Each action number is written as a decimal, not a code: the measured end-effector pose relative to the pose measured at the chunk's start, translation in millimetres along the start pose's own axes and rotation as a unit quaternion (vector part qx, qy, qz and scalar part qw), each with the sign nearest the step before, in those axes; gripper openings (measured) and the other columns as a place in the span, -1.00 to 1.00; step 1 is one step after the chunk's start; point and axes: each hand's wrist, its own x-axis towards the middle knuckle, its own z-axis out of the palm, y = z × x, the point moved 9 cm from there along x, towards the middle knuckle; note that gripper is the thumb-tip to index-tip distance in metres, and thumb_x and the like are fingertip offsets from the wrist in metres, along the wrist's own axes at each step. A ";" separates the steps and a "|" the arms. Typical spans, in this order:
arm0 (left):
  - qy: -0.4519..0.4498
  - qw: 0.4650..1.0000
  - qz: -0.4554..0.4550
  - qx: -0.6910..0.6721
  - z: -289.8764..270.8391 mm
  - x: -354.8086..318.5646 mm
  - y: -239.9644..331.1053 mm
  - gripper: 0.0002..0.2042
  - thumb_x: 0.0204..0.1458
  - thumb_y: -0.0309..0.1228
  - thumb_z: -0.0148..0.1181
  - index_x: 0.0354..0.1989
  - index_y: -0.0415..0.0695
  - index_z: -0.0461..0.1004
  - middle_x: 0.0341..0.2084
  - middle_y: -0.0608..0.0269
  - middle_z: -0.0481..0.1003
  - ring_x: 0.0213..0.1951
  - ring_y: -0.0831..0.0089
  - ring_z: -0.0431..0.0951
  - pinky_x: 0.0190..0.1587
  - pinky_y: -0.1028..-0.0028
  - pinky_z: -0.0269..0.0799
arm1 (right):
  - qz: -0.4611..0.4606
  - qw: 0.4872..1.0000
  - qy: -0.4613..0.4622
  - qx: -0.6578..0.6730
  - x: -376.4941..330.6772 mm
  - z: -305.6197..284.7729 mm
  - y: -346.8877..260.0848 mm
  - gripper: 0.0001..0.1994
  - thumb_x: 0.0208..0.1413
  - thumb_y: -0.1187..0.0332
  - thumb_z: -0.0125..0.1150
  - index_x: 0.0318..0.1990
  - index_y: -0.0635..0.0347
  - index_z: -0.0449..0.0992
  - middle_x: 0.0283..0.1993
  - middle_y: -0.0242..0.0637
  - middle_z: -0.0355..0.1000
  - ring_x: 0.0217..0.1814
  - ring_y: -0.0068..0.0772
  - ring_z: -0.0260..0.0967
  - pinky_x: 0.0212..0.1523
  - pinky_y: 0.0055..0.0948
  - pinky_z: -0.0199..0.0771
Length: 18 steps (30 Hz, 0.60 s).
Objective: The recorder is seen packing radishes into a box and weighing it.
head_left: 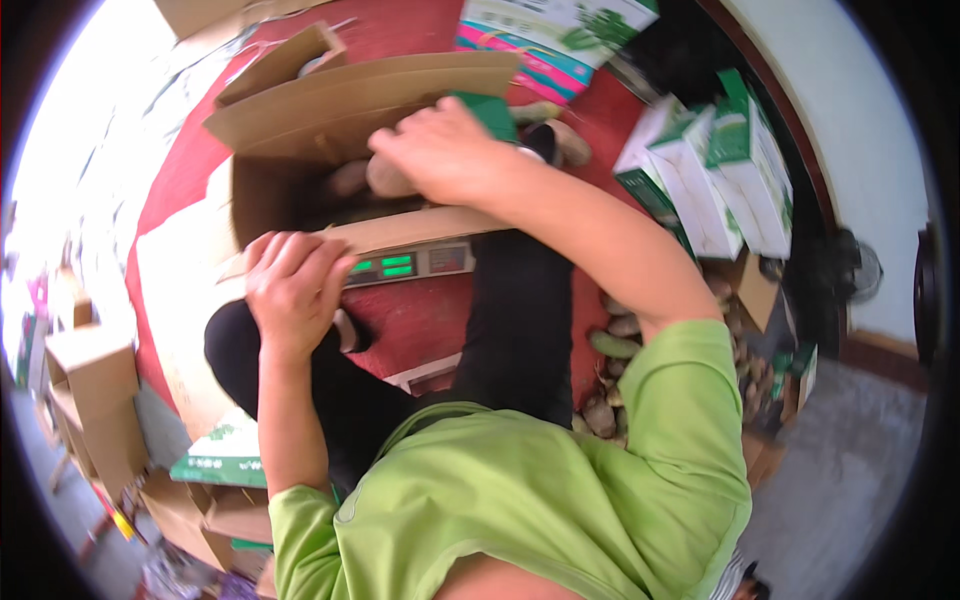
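Note:
An open brown cardboard box (360,105) stands in front of me, on a scale (448,259) with a lit green display. Over the box's opening, my right hand (435,150) is closed around a pale brownish root vegetable (388,178); the picture is blurred there. Another brownish root (347,178) lies in the box, whose left inside is in shadow. At the near left corner, the fingers of my left hand (295,280) are bent over the near flap (400,230) and grip it.
A pile of roots (600,415) lies to my right. White and green cartons (700,180) stand beyond it, near the wall. A printed carton (560,40) is at the far side of the red mat (170,260). Cardboard boxes (95,370) are stacked at the left.

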 end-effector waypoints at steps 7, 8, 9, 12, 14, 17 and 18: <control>-0.007 1.000 -0.006 0.027 4.2 -5.4 -0.6 -0.88 -0.08 -0.40 0.25 -0.43 -0.19 0.56 -0.50 0.24 0.49 -0.38 0.32 0.49 -0.17 0.36 0.30 | 0.029 0.913 0.252 0.319 -55.7 -61.2 27.3 -0.61 -0.05 0.29 0.31 -0.02 0.14 0.47 -0.12 -0.17 0.50 -0.05 -0.25 0.46 -0.03 -0.29 0.41; -0.013 1.000 0.004 0.019 6.3 -6.3 1.3 -0.88 -0.08 -0.40 0.25 -0.43 -0.19 0.56 -0.50 0.24 0.49 -0.38 0.32 0.49 -0.17 0.36 0.30 | 0.043 0.912 0.255 0.319 -69.2 -56.7 34.8 -0.61 -0.05 0.29 0.31 -0.02 0.14 0.47 -0.12 -0.17 0.50 -0.05 -0.25 0.46 -0.03 -0.29 0.41; -0.009 0.999 0.010 0.031 6.7 -6.8 2.4 -0.89 -0.05 -0.41 0.24 -0.42 -0.19 0.57 -0.49 0.25 0.50 -0.38 0.33 0.49 -0.17 0.37 0.30 | 0.071 0.868 0.311 0.379 -93.3 -54.3 51.2 -0.65 -0.04 0.34 0.30 -0.05 0.16 0.48 -0.15 -0.18 0.51 -0.09 -0.32 0.48 -0.08 -0.35 0.44; -0.006 0.999 0.018 0.049 9.7 -8.6 5.2 -0.89 -0.01 -0.41 0.21 -0.41 -0.18 0.58 -0.48 0.25 0.51 -0.38 0.34 0.50 -0.16 0.39 0.30 | 0.189 0.732 0.399 0.519 -168.4 -7.9 95.3 -0.75 0.06 0.48 0.20 -0.07 0.23 0.48 -0.21 -0.31 0.51 -0.16 -0.57 0.46 -0.13 -0.53 0.46; -0.004 0.998 0.021 0.060 13.0 -9.5 4.0 -0.89 0.02 -0.41 0.19 -0.39 -0.17 0.58 -0.47 0.27 0.53 -0.37 0.36 0.51 -0.14 0.40 0.30 | 0.272 0.674 0.408 0.553 -218.3 56.4 120.8 -0.76 0.09 0.49 0.17 -0.06 0.26 0.48 -0.21 -0.35 0.50 -0.16 -0.58 0.43 -0.10 -0.52 0.44; -0.006 0.997 0.029 0.069 16.7 -8.9 5.7 -0.89 0.04 -0.42 0.17 -0.38 -0.18 0.58 -0.46 0.27 0.54 -0.35 0.37 0.51 -0.14 0.40 0.30 | 0.431 0.736 0.337 0.399 -302.5 173.9 139.9 -0.78 0.07 0.44 0.19 -0.12 0.27 0.50 -0.17 -0.20 0.53 -0.10 -0.41 0.48 -0.07 -0.45 0.44; -0.004 0.998 0.016 0.058 16.3 -12.3 1.0 -0.89 0.06 -0.44 0.15 -0.37 -0.18 0.58 -0.46 0.26 0.54 -0.34 0.37 0.52 -0.13 0.40 0.30 | 0.472 0.750 0.272 0.375 -330.8 203.2 136.5 -0.75 0.03 0.41 0.21 -0.11 0.26 0.49 -0.15 -0.12 0.52 -0.07 -0.23 0.49 -0.05 -0.38 0.44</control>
